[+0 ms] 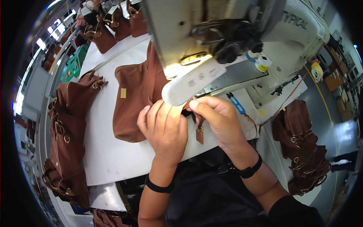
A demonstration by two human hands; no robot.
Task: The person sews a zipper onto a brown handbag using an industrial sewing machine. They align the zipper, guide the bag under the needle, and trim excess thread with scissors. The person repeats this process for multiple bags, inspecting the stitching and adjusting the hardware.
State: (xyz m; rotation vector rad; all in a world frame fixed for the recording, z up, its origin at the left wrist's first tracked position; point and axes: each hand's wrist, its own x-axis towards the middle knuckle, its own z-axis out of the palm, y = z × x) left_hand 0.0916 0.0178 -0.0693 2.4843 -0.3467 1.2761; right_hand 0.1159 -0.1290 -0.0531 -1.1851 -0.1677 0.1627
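We have the brown bag (130, 102) on the tabletop (106, 155) at ten o'clock, beneath the sewing machine (245, 41). Our left hand (165, 126) lies half-open over its edge, fingers nearly straight, tips hidden by the white guard (193, 84). Our right hand (220, 118) brings thumb and forefinger close together; we cannot tell what either grips. A brown tag (199, 136) hangs at its seven-thirty, blue snips (236, 103) at its one-thirty.
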